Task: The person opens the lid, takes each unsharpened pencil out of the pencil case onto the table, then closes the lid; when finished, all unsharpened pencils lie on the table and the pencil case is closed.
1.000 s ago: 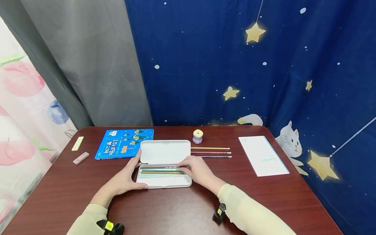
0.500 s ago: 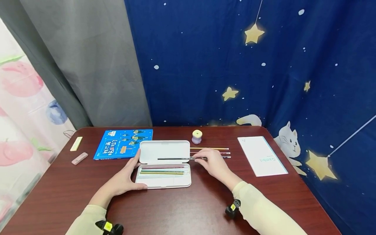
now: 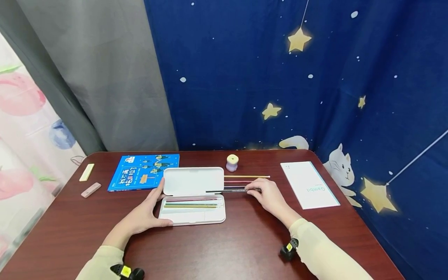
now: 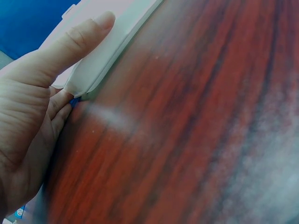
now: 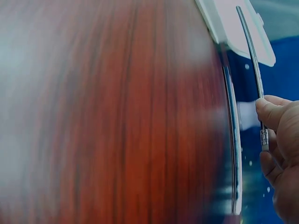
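Dark red-brown wood-grain table (image 3: 196, 252), glossy, fills the lower part of the head view. Nearest: pale yellow sleeves, each with a black wrist camera (image 3: 289, 249). Left hand (image 3: 144, 216) spread broadly and gripping the left end of the white pencil case (image 3: 182, 216) — thumb at the front corner, fingers round the back. Case lies open at table centre, lid folded away from the person; several pencils (image 3: 190, 207) lie in its rear compartment. Right hand (image 3: 268, 196) narrow, pinching a dark pencil (image 3: 227, 191) near its ferrule end, right of the case; the other end overlaps the lid's lower right corner, contact cannot be told. Just beyond, dark blue, red and yellow pencils (image 3: 248, 177) lie roughly parallel. Far left: pink bar (image 3: 91, 189), pale yellow bar (image 3: 86, 172), blue book (image 3: 141, 173). Far right: white "Gambit" booklet (image 3: 309, 186). Behind the lid, a yellow-and-purple waisted object (image 3: 232, 163) stands upright. Backdrop: grey curtain (image 3: 94, 77) left, star-printed navy curtain (image 3: 224, 77) right.
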The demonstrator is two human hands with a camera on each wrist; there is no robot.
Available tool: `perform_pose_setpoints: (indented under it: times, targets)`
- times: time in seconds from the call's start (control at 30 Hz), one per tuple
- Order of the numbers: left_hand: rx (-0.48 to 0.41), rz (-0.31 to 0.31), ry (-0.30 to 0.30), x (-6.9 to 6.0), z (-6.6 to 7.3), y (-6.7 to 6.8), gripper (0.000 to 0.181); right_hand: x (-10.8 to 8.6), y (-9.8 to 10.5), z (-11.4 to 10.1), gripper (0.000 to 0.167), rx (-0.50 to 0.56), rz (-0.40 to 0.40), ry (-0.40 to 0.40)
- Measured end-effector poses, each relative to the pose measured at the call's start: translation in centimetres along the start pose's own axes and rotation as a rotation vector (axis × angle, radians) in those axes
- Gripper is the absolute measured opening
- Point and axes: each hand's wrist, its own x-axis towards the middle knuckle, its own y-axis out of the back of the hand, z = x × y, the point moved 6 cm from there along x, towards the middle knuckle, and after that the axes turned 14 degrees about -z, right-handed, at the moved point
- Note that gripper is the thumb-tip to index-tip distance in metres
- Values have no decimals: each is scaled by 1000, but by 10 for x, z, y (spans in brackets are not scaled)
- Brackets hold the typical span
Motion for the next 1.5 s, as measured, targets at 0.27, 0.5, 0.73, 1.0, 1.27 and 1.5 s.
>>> perform_pose_setpoints:
  times: [0.27,0.5,0.73,1.0,1.27,1.5]
  targets:
    - [11,0,1,0,0,1,136,-12,14,24,13,8,26,-63]
    - [-10,-5,0,0,1,0,137,-18,14,41,13,-37,13,-98]
    - [-4,-2,-7,1,1,1,137,-21,16,50,11,-85,-5,-163]
    - [11,0,-10,1,1,0,136,-20,12,54,11,-63,-59,-191]
    - [13,1,-6,1,0,0,136,-20,10,56,12,-48,-75,-190]
    - [7,-3,-6,0,-1,0,136,-20,12,56,11,-60,-71,-191]
